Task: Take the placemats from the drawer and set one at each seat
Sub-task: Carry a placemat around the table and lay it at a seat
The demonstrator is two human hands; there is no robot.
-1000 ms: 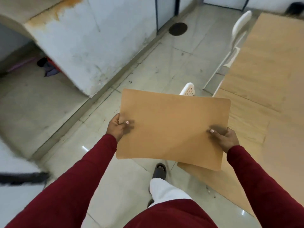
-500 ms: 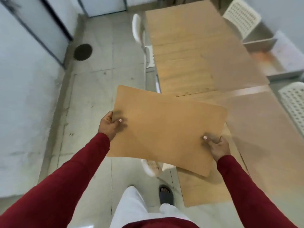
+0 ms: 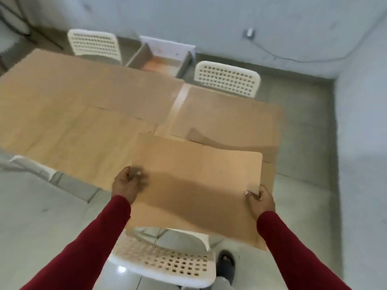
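Gripped at both short ends: tan placemat [image 3: 194, 185], left hand [image 3: 125, 186] pinching the left edge with thumb on top, right hand [image 3: 260, 200] pinching the lower right edge, thumb likewise on top. Both hands closed on it, red sleeves [image 3: 98, 237] running back toward the camera.

Seen from the head camera, all somewhat blurred. Held mat nearly flat and slightly bowed, hanging over the near edge of the wooden table [image 3: 69, 141], its far part above the tabletop, its near part out past the edge and above a white perforated chair [image 3: 167, 262] tucked just below. Second mat [image 3: 228, 120] lying flat on the table at the far right, in front of another white chair [image 3: 227, 79]. Further mat [image 3: 83, 84], or possibly more than one overlapping, spread over the far left of the tabletop; edges hard to separate from the wood of the same colour. Third white chair [image 3: 95, 45] at the far left side. Open drawer [image 3: 161, 61] between the two far chairs, against the pale wall, orange-brown bottom showing. Part of a fourth white seat [image 3: 31, 165] at the left edge of the table. Dark sandal [image 3: 226, 263] on the grey tiled floor to the right of the near chair. Grey cable [image 3: 293, 57] running along the wall at the back right.
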